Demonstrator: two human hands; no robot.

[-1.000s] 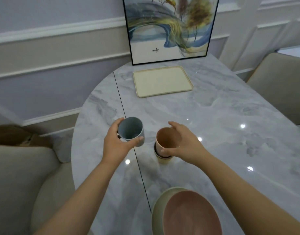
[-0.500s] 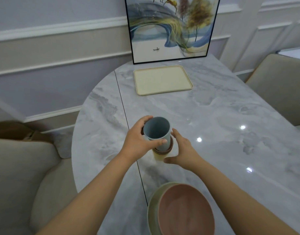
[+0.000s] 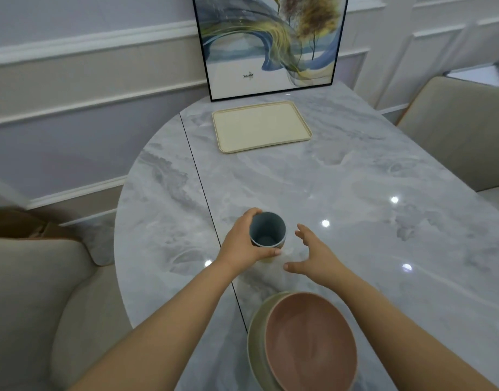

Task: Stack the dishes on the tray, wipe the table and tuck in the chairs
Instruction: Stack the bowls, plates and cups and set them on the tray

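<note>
The left hand (image 3: 244,244) wraps its fingers and thumb around a round, smooth blue-grey cup (image 3: 267,230), which sits nested in a stack of cups whose lower rims barely show beneath it, standing upright on the table. The right hand (image 3: 313,253) hovers just beside the cup with fingers spread and loose, touching nothing. Nearer the viewer, a matte pink bowl (image 3: 310,341) rests inside a pale green bowl (image 3: 256,334), close to the table edge between the forearms. The table (image 3: 355,193) is glossy grey-white marble with a dark seam running lengthwise. Well beyond the cups lies a flat cream rectangular tray (image 3: 261,126) with a low rim, nothing standing between. Behind it a framed painting (image 3: 270,43) leans on the panelled wall. Beige upholstered chairs (image 3: 31,292) flank both sides.
</note>
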